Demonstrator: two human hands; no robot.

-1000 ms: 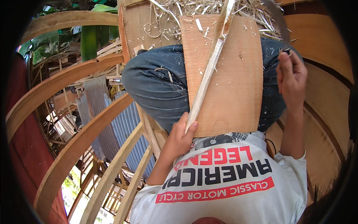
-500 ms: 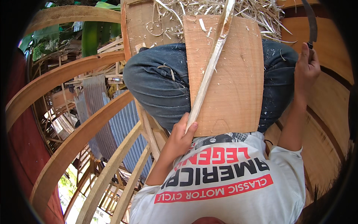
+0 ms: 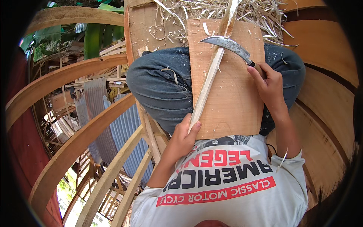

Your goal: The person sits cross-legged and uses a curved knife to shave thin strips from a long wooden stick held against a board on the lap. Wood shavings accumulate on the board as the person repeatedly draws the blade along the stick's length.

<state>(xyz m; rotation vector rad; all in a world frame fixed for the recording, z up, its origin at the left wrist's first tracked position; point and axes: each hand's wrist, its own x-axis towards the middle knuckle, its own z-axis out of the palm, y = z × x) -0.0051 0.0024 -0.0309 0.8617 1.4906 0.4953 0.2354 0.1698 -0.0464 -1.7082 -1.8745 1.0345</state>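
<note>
My left hand (image 3: 183,137) is closed around the near end of a long, pale wooden stick (image 3: 206,87). The stick slants away to the upper right over a flat wooden board (image 3: 236,102) that rests across my lap. My right hand (image 3: 269,84) grips the handle of a curved sickle (image 3: 231,46). The sickle's dark grey blade lies across the far part of the stick, its tip pointing left; whether the edge bites into the wood I cannot tell. Small shavings dot the board.
A heap of wood shavings (image 3: 261,14) lies beyond the board on wooden planks (image 3: 145,22). Curved wooden ribs (image 3: 72,81) rise at the left, with corrugated metal sheets (image 3: 130,121) beyond them. Wooden planking (image 3: 321,49) runs along the right side.
My right hand has swung the sickle from the far right inward and down, so its blade is now over the stick. My left hand keeps its hold in the same place.
</note>
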